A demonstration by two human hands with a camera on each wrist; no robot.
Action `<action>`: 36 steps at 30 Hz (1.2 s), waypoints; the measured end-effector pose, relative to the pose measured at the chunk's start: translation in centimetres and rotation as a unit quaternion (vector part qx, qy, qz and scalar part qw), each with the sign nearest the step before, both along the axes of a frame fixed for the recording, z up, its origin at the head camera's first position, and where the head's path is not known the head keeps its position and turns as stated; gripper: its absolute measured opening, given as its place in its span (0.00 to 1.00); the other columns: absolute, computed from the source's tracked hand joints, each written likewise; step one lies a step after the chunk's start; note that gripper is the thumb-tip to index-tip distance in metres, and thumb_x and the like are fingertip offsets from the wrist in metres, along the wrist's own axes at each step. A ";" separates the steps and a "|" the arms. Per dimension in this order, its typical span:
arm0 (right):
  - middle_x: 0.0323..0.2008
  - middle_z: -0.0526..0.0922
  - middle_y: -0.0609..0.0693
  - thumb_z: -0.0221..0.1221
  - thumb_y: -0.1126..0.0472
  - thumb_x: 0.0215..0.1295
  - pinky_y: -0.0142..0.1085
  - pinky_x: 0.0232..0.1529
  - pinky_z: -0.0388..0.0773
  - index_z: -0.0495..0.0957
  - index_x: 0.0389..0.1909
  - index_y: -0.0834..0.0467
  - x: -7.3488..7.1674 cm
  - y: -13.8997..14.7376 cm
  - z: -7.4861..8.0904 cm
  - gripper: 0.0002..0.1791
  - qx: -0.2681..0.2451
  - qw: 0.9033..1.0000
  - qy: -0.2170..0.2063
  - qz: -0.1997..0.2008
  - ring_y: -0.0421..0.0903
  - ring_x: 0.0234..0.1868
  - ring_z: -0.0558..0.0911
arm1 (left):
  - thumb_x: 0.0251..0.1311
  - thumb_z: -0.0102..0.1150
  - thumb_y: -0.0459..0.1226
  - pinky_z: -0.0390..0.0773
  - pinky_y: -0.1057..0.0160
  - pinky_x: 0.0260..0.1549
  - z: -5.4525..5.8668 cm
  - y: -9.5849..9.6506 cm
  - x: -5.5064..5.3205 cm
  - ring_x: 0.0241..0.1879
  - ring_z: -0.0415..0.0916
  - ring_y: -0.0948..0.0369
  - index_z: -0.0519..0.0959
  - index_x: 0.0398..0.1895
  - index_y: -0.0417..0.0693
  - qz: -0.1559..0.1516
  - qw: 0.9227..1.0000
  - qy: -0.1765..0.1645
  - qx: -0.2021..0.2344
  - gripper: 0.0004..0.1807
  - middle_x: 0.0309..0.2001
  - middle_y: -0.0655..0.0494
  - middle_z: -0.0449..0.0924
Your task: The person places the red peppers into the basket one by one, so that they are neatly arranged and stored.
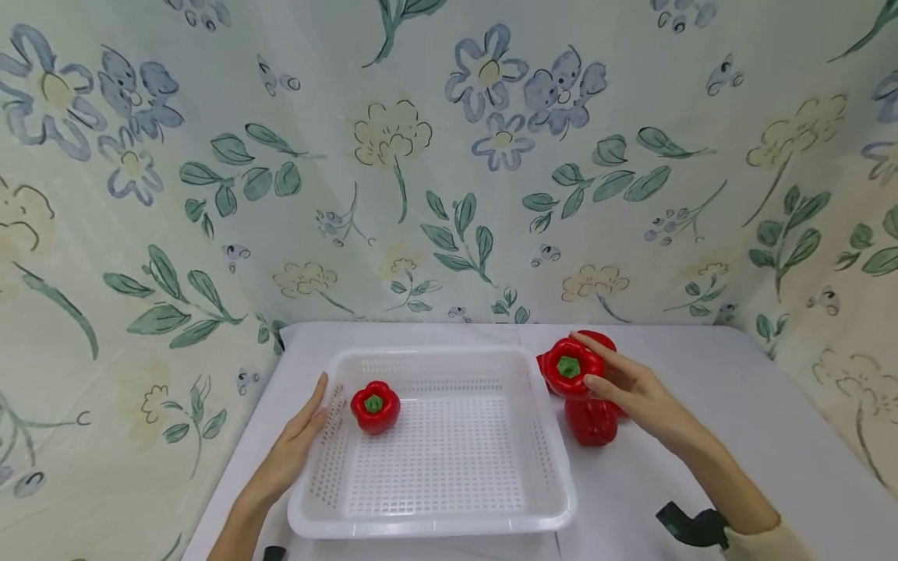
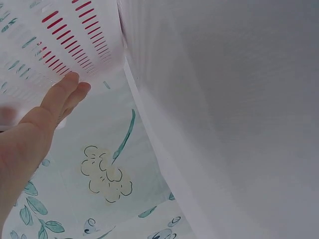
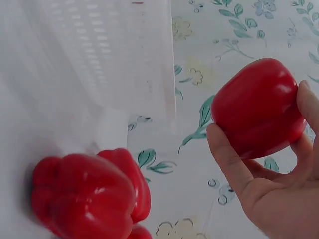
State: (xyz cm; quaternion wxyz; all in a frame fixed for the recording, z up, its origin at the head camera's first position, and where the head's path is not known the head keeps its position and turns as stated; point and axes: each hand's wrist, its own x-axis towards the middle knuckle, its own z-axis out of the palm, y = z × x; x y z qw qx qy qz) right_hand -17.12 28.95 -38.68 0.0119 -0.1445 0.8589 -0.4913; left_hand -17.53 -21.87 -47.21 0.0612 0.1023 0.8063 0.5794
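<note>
A white perforated plastic basket (image 1: pixel 431 467) stands on the table, with one red bell pepper (image 1: pixel 379 423) inside near its left wall. My left hand (image 1: pixel 295 448) rests along the basket's left side, fingers straight; in the left wrist view the fingertips (image 2: pixel 72 77) lie right at the slotted wall. Just beyond the right rim, my right hand (image 1: pixel 634 389) grips another red bell pepper (image 3: pixel 256 109) between thumb and fingers, its green stem facing me in the head view. Below and behind the held one, several more red peppers (image 1: pixel 592 423) lie on the table, partly hidden by it and the hand.
The white-covered table (image 1: pixel 708 389) extends to the right of the peppers. Behind and at both sides hangs a floral cloth (image 1: pixel 393 257). A dark strap (image 1: pixel 694 526) sits on my right wrist.
</note>
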 end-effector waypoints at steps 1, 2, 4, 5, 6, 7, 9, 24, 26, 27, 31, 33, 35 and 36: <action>0.78 0.61 0.63 0.61 0.56 0.73 0.51 0.51 0.88 0.56 0.82 0.45 -0.3 -0.7 0.1 0.40 -0.006 1.000 -0.003 0.007 0.71 0.71 0.69 | 0.84 0.36 0.46 0.38 0.31 0.76 0.0 0.0 0.0 0.83 0.33 0.40 0.41 0.85 0.64 0.000 1.000 -0.001 0.000 0.33 0.86 0.50 0.36; 0.78 0.61 0.63 0.62 0.56 0.73 0.51 0.52 0.88 0.57 0.82 0.45 -0.7 -1.2 0.2 0.40 -0.011 1.000 -0.005 0.015 0.72 0.71 0.70 | 0.84 0.36 0.46 0.38 0.31 0.76 -0.1 -0.1 0.0 0.83 0.33 0.40 0.41 0.85 0.64 0.001 1.000 -0.001 0.000 0.33 0.86 0.50 0.36; 0.79 0.60 0.62 0.63 0.55 0.72 0.49 0.52 0.88 0.57 0.82 0.44 -1.3 -2.4 0.5 0.40 -0.014 0.999 -0.011 0.026 0.71 0.71 0.71 | 0.84 0.36 0.46 0.38 0.31 0.76 -0.1 -0.1 0.0 0.84 0.33 0.40 0.41 0.85 0.64 0.000 1.000 0.000 -0.001 0.33 0.86 0.49 0.36; 0.79 0.60 0.62 0.63 0.55 0.72 0.48 0.53 0.88 0.57 0.82 0.45 -1.6 -2.9 0.6 0.41 -0.016 0.999 -0.015 0.033 0.70 0.71 0.72 | 0.84 0.35 0.46 0.38 0.31 0.76 -0.1 -0.1 0.0 0.83 0.33 0.39 0.41 0.85 0.63 0.000 1.000 0.001 -0.002 0.33 0.86 0.49 0.36; 0.79 0.60 0.62 0.63 0.54 0.72 0.47 0.53 0.88 0.57 0.82 0.44 -1.9 -3.4 0.8 0.41 -0.017 0.999 -0.023 0.039 0.69 0.70 0.74 | 0.84 0.35 0.46 0.39 0.31 0.76 -0.1 -0.1 -0.1 0.83 0.33 0.39 0.41 0.85 0.63 0.000 1.000 0.003 -0.002 0.33 0.86 0.49 0.36; 0.79 0.60 0.62 0.63 0.53 0.72 0.48 0.54 0.87 0.57 0.82 0.43 -2.2 -3.9 0.9 0.41 -0.017 0.998 -0.033 0.042 0.68 0.69 0.76 | 0.84 0.35 0.46 0.39 0.31 0.76 -0.1 -0.1 -0.1 0.83 0.33 0.39 0.41 0.85 0.63 0.001 1.000 0.005 -0.002 0.33 0.86 0.48 0.36; 0.79 0.60 0.62 0.63 0.51 0.72 0.52 0.57 0.85 0.57 0.82 0.42 -2.8 -4.7 1.1 0.41 -0.018 0.997 -0.049 0.053 0.64 0.65 0.80 | 0.84 0.35 0.46 0.39 0.30 0.76 -0.1 0.0 -0.1 0.83 0.33 0.38 0.41 0.86 0.62 0.000 1.000 0.007 -0.001 0.33 0.86 0.48 0.36; 0.79 0.64 0.54 0.61 0.50 0.74 0.50 0.60 0.84 0.60 0.80 0.38 -6.4 -12.6 0.5 0.37 -0.047 0.972 -0.166 0.159 0.58 0.72 0.73 | 0.84 0.35 0.45 0.37 0.31 0.76 -0.3 -0.2 0.0 0.83 0.33 0.39 0.41 0.86 0.59 0.003 1.000 0.008 -0.002 0.33 0.86 0.47 0.36; 0.79 0.64 0.55 0.60 0.51 0.75 0.51 0.61 0.84 0.60 0.81 0.39 -6.6 -13.5 0.2 0.36 -0.049 0.969 -0.175 0.169 0.58 0.72 0.73 | 0.84 0.35 0.45 0.36 0.31 0.76 -0.3 -0.1 0.0 0.83 0.32 0.39 0.41 0.86 0.59 0.003 1.000 0.008 -0.002 0.33 0.86 0.47 0.35; 0.78 0.64 0.55 0.60 0.51 0.75 0.52 0.62 0.83 0.60 0.81 0.39 -6.6 -13.9 0.1 0.36 -0.051 0.967 -0.181 0.173 0.57 0.72 0.72 | 0.84 0.34 0.45 0.36 0.31 0.77 -0.3 -0.1 0.0 0.84 0.32 0.39 0.41 0.86 0.59 0.004 1.000 0.007 -0.002 0.33 0.86 0.48 0.35; 0.78 0.64 0.56 0.59 0.51 0.76 0.53 0.63 0.82 0.60 0.81 0.41 -7.0 -15.4 -0.9 0.36 -0.063 0.958 -0.201 0.193 0.57 0.73 0.71 | 0.84 0.34 0.45 0.37 0.31 0.77 -0.4 0.0 0.0 0.83 0.33 0.38 0.41 0.86 0.58 0.007 1.000 0.008 -0.005 0.33 0.86 0.47 0.35; 0.78 0.65 0.56 0.59 0.51 0.76 0.54 0.63 0.82 0.60 0.81 0.42 -7.2 -16.1 -1.5 0.35 -0.069 0.955 -0.212 0.198 0.57 0.73 0.71 | 0.84 0.34 0.45 0.38 0.30 0.76 -0.4 0.0 0.0 0.83 0.34 0.38 0.41 0.86 0.59 0.009 1.000 0.011 -0.006 0.33 0.86 0.47 0.36; 0.77 0.65 0.56 0.59 0.52 0.76 0.55 0.63 0.81 0.61 0.80 0.42 -7.4 -16.6 -2.1 0.35 -0.074 0.951 -0.222 0.200 0.57 0.73 0.70 | 0.84 0.34 0.45 0.39 0.30 0.76 -0.4 0.0 0.0 0.83 0.34 0.38 0.41 0.86 0.58 0.009 1.000 0.014 -0.006 0.33 0.85 0.47 0.36; 0.77 0.65 0.57 0.58 0.52 0.76 0.56 0.64 0.80 0.61 0.80 0.43 -7.4 -16.8 -2.3 0.34 -0.077 0.950 -0.227 0.202 0.58 0.73 0.70 | 0.84 0.34 0.45 0.39 0.30 0.76 -0.4 0.0 -0.1 0.83 0.35 0.37 0.41 0.86 0.58 0.009 1.000 0.016 -0.006 0.33 0.85 0.46 0.36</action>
